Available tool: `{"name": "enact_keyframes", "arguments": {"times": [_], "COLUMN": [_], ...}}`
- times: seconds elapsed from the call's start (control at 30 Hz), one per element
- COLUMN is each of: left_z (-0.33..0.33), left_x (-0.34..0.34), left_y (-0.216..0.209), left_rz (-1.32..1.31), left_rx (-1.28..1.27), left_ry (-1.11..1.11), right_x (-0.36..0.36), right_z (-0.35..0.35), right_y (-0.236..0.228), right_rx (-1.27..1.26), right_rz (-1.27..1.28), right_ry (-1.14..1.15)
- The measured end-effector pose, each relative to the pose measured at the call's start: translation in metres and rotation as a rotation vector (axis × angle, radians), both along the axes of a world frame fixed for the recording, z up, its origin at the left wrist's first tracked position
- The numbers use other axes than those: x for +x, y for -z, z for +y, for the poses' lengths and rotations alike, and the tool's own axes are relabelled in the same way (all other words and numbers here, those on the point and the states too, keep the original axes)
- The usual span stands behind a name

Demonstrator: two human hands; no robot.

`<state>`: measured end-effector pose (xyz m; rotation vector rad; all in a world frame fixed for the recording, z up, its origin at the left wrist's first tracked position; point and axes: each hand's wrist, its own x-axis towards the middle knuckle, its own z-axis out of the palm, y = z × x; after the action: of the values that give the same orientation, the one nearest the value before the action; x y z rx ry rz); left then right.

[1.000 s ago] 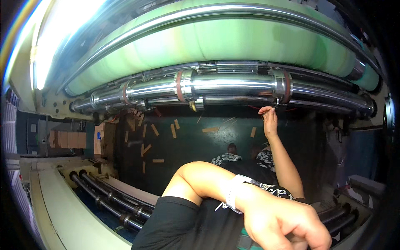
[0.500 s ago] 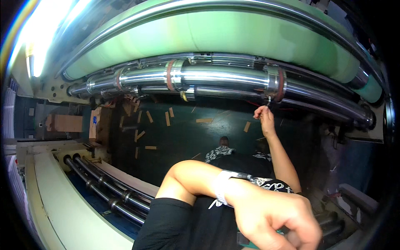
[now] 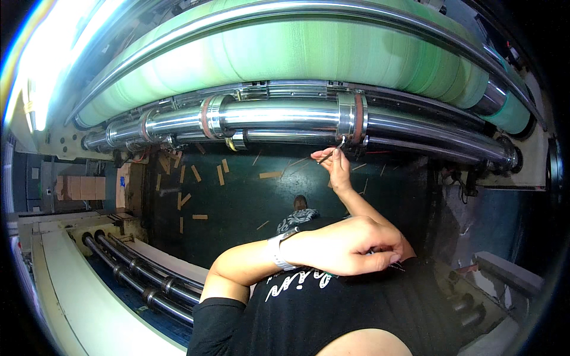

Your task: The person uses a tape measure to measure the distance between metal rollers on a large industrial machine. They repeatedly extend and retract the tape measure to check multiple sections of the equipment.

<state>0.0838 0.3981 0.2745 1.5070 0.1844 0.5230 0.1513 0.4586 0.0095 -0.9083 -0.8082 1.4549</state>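
Observation:
Below a steel collar ring (image 3: 359, 118) on the long polished shaft (image 3: 285, 114) is my right hand (image 3: 338, 169), its fingers pinching a thin dark hex key (image 3: 325, 158). The key's upper end appears to meet the underside of the collar, partly hidden by the fingers. My left hand (image 3: 356, 243), with a silver watch (image 3: 282, 249) on the wrist, is bent across my chest. Its fingers are curled closed. Thin dark ends show beside the fingertips, too small to name.
A wide green roller (image 3: 267, 53) spans the far side behind a steel bar. More collars (image 3: 215, 116) sit along the shaft. Cardboard strips (image 3: 270, 175) lie scattered on the dark green floor. Lower rods (image 3: 136, 279) run beside a pale machine frame (image 3: 77, 285) at left.
The view has shifted, so the machine appears further left. My left hand has moved up from the lower edge to my chest. My right hand stays under the same collar, its fingers turned.

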Motion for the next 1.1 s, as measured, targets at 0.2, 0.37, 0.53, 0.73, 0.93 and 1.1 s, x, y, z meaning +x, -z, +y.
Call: {"name": "enact_keyframes", "arguments": {"times": [0.2, 0.37, 0.53, 0.73, 0.93, 1.1], "left_z": [0.010, 0.051, 0.089, 0.119, 0.149, 0.155], "left_x": [-0.007, -0.027, -0.045, -0.036, -0.003, -0.001], "left_y": [0.011, 0.062, 0.090, 0.115, 0.120, 0.122], "left_rz": [0.108, 0.457, 0.739, 0.932, 1.168, 1.165], "left_rx": [0.083, 0.191, 0.123, 0.702, 0.974, 1.023], "left_ry": [-0.102, -0.451, -0.648, -0.785, -0.559, -0.444], "right_x": [0.010, 0.032, 0.038, 0.114, 0.122, 0.158], "right_z": [0.006, 0.003, 0.008, 0.035, 0.041, 0.028], "right_y": [0.028, -0.009, 0.013, -0.060, -0.099, -0.093], "right_rx": [0.042, -0.188, -0.161, -0.059, 0.239, 0.233], "right_rz": [0.055, 0.236, 0.194, -1.092, -1.524, -1.517], "right_ry": [-0.108, -0.345, -0.355, -0.363, -0.279, -0.119]}}
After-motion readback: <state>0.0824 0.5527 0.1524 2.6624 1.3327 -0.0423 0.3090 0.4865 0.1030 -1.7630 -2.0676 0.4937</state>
